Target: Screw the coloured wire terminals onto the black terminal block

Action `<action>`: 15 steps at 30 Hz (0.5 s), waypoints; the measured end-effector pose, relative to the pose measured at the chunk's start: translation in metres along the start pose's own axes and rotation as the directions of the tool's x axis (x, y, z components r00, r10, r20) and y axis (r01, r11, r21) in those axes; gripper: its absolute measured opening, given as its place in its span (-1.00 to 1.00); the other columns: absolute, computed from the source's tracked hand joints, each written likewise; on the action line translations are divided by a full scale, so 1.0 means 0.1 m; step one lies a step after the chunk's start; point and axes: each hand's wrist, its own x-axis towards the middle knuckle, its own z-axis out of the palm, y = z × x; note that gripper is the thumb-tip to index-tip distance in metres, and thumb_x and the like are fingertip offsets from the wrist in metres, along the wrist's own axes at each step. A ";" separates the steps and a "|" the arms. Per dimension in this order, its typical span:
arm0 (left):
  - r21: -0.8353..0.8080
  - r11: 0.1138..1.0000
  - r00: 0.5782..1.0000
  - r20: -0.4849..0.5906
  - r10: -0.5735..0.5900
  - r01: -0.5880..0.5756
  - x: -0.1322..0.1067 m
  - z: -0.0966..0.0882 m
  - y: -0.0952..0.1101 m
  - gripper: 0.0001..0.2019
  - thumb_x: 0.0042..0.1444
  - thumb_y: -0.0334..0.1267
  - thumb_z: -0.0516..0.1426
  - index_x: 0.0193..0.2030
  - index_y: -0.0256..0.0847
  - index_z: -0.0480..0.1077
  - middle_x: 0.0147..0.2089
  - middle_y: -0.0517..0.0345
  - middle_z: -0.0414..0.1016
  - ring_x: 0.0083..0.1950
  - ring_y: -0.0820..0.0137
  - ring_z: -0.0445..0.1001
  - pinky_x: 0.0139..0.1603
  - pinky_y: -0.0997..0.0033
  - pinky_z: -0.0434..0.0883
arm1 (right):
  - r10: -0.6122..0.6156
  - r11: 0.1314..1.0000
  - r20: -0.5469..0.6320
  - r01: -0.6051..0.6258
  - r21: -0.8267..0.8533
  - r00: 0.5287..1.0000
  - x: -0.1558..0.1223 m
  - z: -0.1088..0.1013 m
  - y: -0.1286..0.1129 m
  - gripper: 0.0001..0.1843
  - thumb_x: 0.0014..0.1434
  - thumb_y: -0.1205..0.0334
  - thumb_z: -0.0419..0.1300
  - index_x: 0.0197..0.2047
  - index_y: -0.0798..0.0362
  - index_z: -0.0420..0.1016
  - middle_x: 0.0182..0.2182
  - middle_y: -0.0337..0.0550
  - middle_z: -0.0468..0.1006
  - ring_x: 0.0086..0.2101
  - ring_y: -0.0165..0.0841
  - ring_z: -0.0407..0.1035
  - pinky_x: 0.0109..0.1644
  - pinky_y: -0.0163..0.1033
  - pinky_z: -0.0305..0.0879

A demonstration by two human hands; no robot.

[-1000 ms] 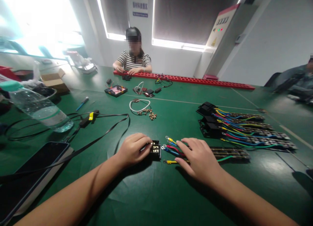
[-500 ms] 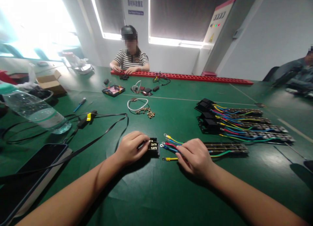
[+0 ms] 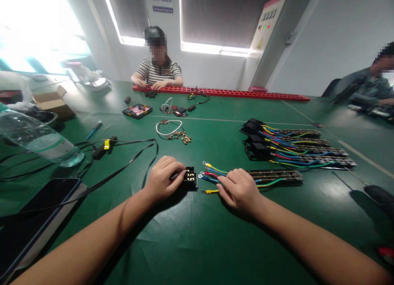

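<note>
My left hand (image 3: 164,177) is closed around a black terminal block (image 3: 191,179) whose brass contacts face up at its right end; the rest of the block is under my fingers. To its right, my right hand (image 3: 238,189) is closed over a bundle of coloured wires (image 3: 212,177). Their ring lugs fan out to the left, a short gap from the block. Behind that hand the wires run to a long dark strip with metal bars (image 3: 277,176) lying on the green table. A pile of small brass screws (image 3: 184,138) lies beyond the block.
Several black blocks with wired strips (image 3: 258,147) lie at the right. On the left are a plastic bottle (image 3: 49,147), a phone (image 3: 40,223), a black cable (image 3: 132,164) and a screwdriver (image 3: 94,129). A person (image 3: 158,69) sits across the table behind a red rail (image 3: 227,93).
The whole view has shifted slightly, so everything appears a little further left and up. Both hands keep the same hold on the block and the wires.
</note>
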 end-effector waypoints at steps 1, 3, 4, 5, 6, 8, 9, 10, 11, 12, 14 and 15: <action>-0.003 1.000 1.000 0.005 -0.007 0.007 0.00 0.00 0.00 -0.93 0.31 -0.35 0.15 -0.21 -0.22 0.47 -0.28 0.08 0.51 -0.21 0.32 0.44 -0.11 0.29 0.41 | 0.000 1.000 0.005 0.000 -0.003 1.000 0.00 0.00 0.00 -0.76 0.35 0.24 0.16 -0.28 0.17 0.59 -0.47 -0.11 0.38 -0.40 -0.31 0.11 -0.27 -0.13 -0.01; -0.006 1.000 1.000 0.014 -0.016 0.016 0.00 0.00 -0.01 -0.92 0.32 -0.34 0.14 -0.21 -0.21 0.47 -0.29 0.09 0.51 -0.22 0.32 0.44 -0.12 0.29 0.41 | -0.002 1.000 0.004 0.002 -0.010 1.000 0.00 0.00 0.01 -0.75 0.35 0.25 0.15 -0.30 0.16 0.59 -0.48 -0.11 0.38 -0.40 -0.31 0.10 -0.27 -0.13 -0.02; -0.006 1.000 1.000 0.016 -0.018 0.018 0.00 0.00 -0.01 -0.91 0.32 -0.33 0.14 -0.21 -0.21 0.47 -0.29 0.09 0.51 -0.22 0.32 0.44 -0.13 0.28 0.41 | -0.004 1.000 0.000 0.004 -0.015 1.000 0.00 0.00 0.01 -0.74 0.35 0.25 0.15 -0.31 0.16 0.58 -0.49 -0.12 0.38 -0.41 -0.31 0.10 -0.27 -0.13 -0.02; -0.005 1.000 1.000 0.017 -0.020 0.020 0.00 0.00 -0.01 -0.91 0.32 -0.33 0.14 -0.21 -0.21 0.47 -0.29 0.09 0.52 -0.22 0.33 0.44 -0.13 0.28 0.41 | -0.006 1.000 -0.004 0.006 -0.019 1.000 0.00 0.00 0.02 -0.74 0.35 0.25 0.15 -0.33 0.15 0.58 -0.50 -0.12 0.37 -0.41 -0.31 0.09 -0.27 -0.13 -0.03; -0.003 1.000 1.000 0.017 -0.022 0.022 0.00 0.00 -0.01 -0.90 0.32 -0.33 0.14 -0.21 -0.21 0.48 -0.29 0.09 0.52 -0.22 0.33 0.44 -0.13 0.28 0.41 | -0.008 1.000 -0.009 0.008 -0.023 1.000 0.00 0.00 0.02 -0.73 0.36 0.25 0.14 -0.34 0.15 0.57 -0.51 -0.13 0.36 -0.42 -0.31 0.08 -0.27 -0.14 -0.03; 0.001 1.000 1.000 0.016 -0.025 0.025 0.00 0.00 -0.01 -0.90 0.32 -0.32 0.14 -0.21 -0.21 0.48 -0.29 0.09 0.53 -0.22 0.32 0.44 -0.12 0.27 0.41 | -0.007 1.000 -0.018 0.007 -0.025 1.000 0.00 0.00 0.02 -0.72 0.36 0.26 0.14 -0.36 0.14 0.56 -0.52 -0.14 0.36 -0.42 -0.32 0.07 -0.27 -0.14 -0.04; 0.003 1.000 1.000 0.015 -0.026 0.026 0.01 0.00 -0.01 -0.90 0.31 -0.32 0.14 -0.21 -0.21 0.49 -0.29 0.09 0.53 -0.21 0.32 0.44 -0.11 0.26 0.41 | -0.007 1.000 -0.022 0.006 -0.022 1.000 -0.01 0.00 0.02 -0.72 0.35 0.26 0.14 -0.37 0.14 0.56 -0.52 -0.14 0.36 -0.42 -0.32 0.07 -0.28 -0.14 -0.04; 0.006 1.000 1.000 0.012 -0.026 0.025 0.01 0.01 -0.01 -0.90 0.31 -0.33 0.14 -0.21 -0.21 0.49 -0.29 0.09 0.53 -0.21 0.32 0.44 -0.10 0.26 0.41 | -0.008 1.000 -0.026 0.008 -0.014 1.000 -0.01 0.00 0.02 -0.73 0.35 0.26 0.14 -0.37 0.14 0.56 -0.52 -0.14 0.36 -0.42 -0.33 0.07 -0.28 -0.15 -0.04; 0.009 1.000 1.000 0.008 -0.023 0.023 0.01 0.01 -0.01 -0.90 0.31 -0.33 0.15 -0.22 -0.21 0.49 -0.29 0.09 0.53 -0.21 0.32 0.44 -0.09 0.26 0.41 | -0.011 1.000 -0.028 0.011 -0.003 1.000 -0.02 0.00 0.02 -0.73 0.35 0.27 0.14 -0.37 0.14 0.55 -0.52 -0.14 0.36 -0.42 -0.33 0.08 -0.28 -0.15 -0.04; 0.012 1.000 1.000 0.003 -0.020 0.020 0.01 0.01 -0.01 -0.91 0.31 -0.33 0.15 -0.22 -0.21 0.49 -0.29 0.09 0.53 -0.21 0.32 0.43 -0.09 0.26 0.41 | -0.018 1.000 -0.029 0.019 0.011 0.999 -0.02 0.00 0.01 -0.74 0.34 0.27 0.14 -0.37 0.14 0.55 -0.52 -0.14 0.36 -0.42 -0.33 0.08 -0.28 -0.15 -0.04; 0.018 1.000 1.000 -0.002 -0.016 0.016 0.01 0.01 -0.01 -0.91 0.31 -0.33 0.15 -0.22 -0.21 0.48 -0.29 0.10 0.52 -0.20 0.32 0.43 -0.08 0.26 0.41 | -0.041 0.998 -0.030 0.042 0.041 0.999 -0.02 0.00 0.01 -0.75 0.33 0.29 0.15 -0.37 0.14 0.54 -0.51 -0.15 0.36 -0.42 -0.33 0.09 -0.28 -0.15 -0.02; 0.020 1.000 1.000 -0.003 -0.016 0.016 0.01 0.01 -0.01 -0.92 0.31 -0.33 0.16 -0.22 -0.21 0.48 -0.29 0.10 0.52 -0.20 0.31 0.43 -0.08 0.26 0.40 | -0.056 0.997 -0.032 0.057 0.051 0.998 -0.02 0.00 0.00 -0.76 0.32 0.30 0.15 -0.38 0.13 0.53 -0.51 -0.15 0.35 -0.42 -0.33 0.09 -0.28 -0.15 -0.02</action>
